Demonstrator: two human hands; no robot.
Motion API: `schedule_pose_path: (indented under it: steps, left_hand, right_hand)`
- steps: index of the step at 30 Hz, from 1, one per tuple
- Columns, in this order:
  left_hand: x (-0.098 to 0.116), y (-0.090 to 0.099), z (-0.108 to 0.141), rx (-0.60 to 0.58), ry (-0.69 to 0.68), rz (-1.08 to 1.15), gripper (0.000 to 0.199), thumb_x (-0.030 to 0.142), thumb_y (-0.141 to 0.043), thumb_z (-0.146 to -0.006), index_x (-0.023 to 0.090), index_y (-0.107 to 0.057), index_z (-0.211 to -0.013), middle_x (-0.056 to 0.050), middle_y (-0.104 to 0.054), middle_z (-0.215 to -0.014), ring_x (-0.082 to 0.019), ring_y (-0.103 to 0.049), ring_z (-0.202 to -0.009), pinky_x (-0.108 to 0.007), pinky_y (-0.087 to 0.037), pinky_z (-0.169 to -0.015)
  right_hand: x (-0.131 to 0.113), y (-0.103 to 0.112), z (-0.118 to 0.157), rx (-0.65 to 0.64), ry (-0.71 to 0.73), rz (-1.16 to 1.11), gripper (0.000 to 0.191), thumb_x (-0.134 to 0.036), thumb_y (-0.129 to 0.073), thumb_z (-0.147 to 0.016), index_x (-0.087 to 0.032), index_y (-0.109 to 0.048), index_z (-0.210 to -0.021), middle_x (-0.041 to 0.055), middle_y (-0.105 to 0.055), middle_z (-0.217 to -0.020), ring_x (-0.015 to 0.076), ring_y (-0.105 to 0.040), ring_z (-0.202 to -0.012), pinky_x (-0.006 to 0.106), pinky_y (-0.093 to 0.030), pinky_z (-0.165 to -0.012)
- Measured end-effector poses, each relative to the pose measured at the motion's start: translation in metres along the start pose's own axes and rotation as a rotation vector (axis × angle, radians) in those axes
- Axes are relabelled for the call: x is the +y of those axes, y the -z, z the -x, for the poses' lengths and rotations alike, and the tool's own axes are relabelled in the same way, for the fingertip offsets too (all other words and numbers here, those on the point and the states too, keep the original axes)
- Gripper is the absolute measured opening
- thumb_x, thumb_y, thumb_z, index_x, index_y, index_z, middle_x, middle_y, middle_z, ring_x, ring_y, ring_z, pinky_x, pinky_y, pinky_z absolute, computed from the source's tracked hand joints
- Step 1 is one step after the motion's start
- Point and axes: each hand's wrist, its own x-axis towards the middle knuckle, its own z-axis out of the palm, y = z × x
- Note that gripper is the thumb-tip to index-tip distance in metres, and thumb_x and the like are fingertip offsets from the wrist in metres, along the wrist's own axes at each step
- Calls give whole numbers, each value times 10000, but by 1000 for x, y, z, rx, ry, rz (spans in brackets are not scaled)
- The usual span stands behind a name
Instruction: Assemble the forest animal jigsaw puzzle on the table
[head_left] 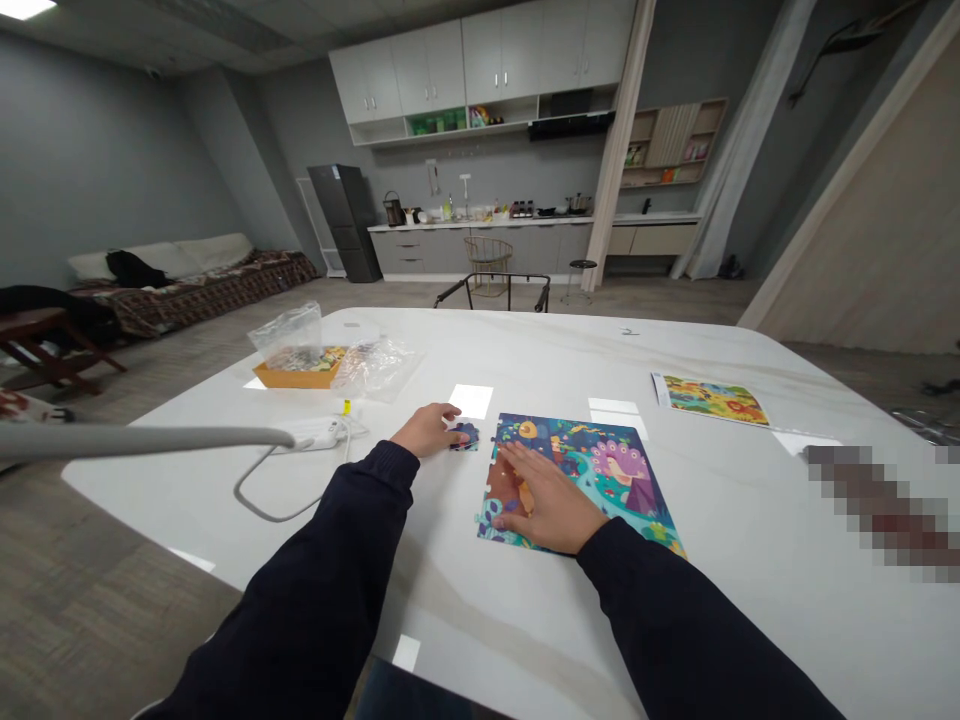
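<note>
A partly assembled jigsaw puzzle (592, 480) with colourful animals lies flat on the white table, its left edge showing knobs and notches. My right hand (551, 500) rests on the puzzle's left part, fingers stretched out and palm down, covering some of the picture. Just left of the puzzle, a small dark blue and purple puzzle piece (466, 435) is between the thumb and fingers of my left hand (426, 432). A narrow gap separates this piece from the puzzle's upper left edge.
On the white table (360, 600), an orange box (296, 374) with puzzle pieces and clear plastic wrap (379, 368) stands back left. Nearby lie a power strip (319, 435) and a looping cable (274, 517). A picture sheet (712, 399) lies back right, with a pixelated patch in front.
</note>
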Motion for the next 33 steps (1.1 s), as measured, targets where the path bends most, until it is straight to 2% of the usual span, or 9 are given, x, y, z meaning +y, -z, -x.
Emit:
schedule_pose_path:
  steps: [2, 4, 6, 10, 15, 18, 21, 28, 33]
  left_hand:
    - [11, -7, 27, 99, -41, -19, 461, 329, -738, -835, 163, -636, -1253, -141, -644, -1265, -294, -615, -1130, -415, -484, -981]
    - [23, -21, 63, 161, -162, -8, 323, 340, -637, -937, 212, -632, -1234, -105, -650, -1243, -268, -596, -1159, -395, -497, -968]
    - [34, -37, 99, 149, -252, 35, 266, 332, -650, -942, 233, -639, -1188, -80, -667, -1171, -239, -620, -1069, -368, -532, -887]
    - [42, -62, 140, 97, -323, 28, 515, 320, -829, -812, 275, -631, -1285, -86, -634, -1267, -286, -547, -1223, -449, -487, -1045]
    - [40, -49, 117, -103, -394, -95, 434, 393, -906, -719, 290, -777, -1120, -76, -687, -1196, -286, -599, -1138, -421, -494, -1019]
    - [46, -34, 100, -267, -525, -248, 372, 444, -830, -806, 284, -777, -1139, -79, -723, -1120, -272, -637, -1056, -385, -502, -959]
    - [53, -28, 98, -312, -678, -369, 271, 407, -710, -914, 258, -759, -1134, -96, -739, -1069, -271, -648, -1011, -393, -498, -942]
    - [40, -44, 105, -90, -905, -529, 273, 168, -488, -987, 168, -671, -1188, -103, -729, -985, -237, -670, -935, -360, -579, -837]
    - [33, -51, 106, 181, -857, -244, 359, 69, -499, -967, 211, -629, -1271, -45, -725, -916, -177, -680, -858, -305, -605, -775]
  right_hand:
    - [2, -1, 0, 13, 22, -6, 1014, -503, -811, -758, -146, -359, -1592, 177, -344, -1646, 341, -298, -1539, 540, -253, -1265]
    - [6, -1, 1, 28, 47, -8, 884, -441, -743, -837, -164, -370, -1589, 163, -362, -1641, 328, -306, -1538, 549, -255, -1263]
    - [11, 2, 1, 55, 62, 5, 735, -355, -647, -910, -185, -392, -1579, 144, -377, -1637, 306, -305, -1541, 558, -231, -1269]
    - [23, 13, 4, 93, 40, 39, 762, -379, -682, -889, -179, -404, -1570, 148, -354, -1649, 302, -274, -1553, 553, -178, -1281]
    - [25, 20, 9, -13, 21, -26, 937, -501, -802, -776, -178, -412, -1565, 172, -341, -1649, 334, -231, -1562, 580, -153, -1273]
    - [23, 18, 10, -80, 0, -21, 994, -487, -836, -736, -160, -404, -1570, 187, -342, -1644, 342, -208, -1567, 591, -127, -1271]
    - [21, 19, 9, -93, -10, -19, 994, -488, -842, -734, -161, -411, -1568, 190, -327, -1650, 341, -195, -1570, 584, -125, -1270]
    - [16, 28, 8, -172, 1, 26, 760, -540, -813, -770, -252, -603, -1441, 169, -277, -1669, 356, -149, -1575, 592, -60, -1263]
    - [16, 27, 7, -187, 2, 20, 764, -566, -812, -762, -279, -603, -1438, 156, -243, -1682, 350, -117, -1580, 589, -40, -1265]
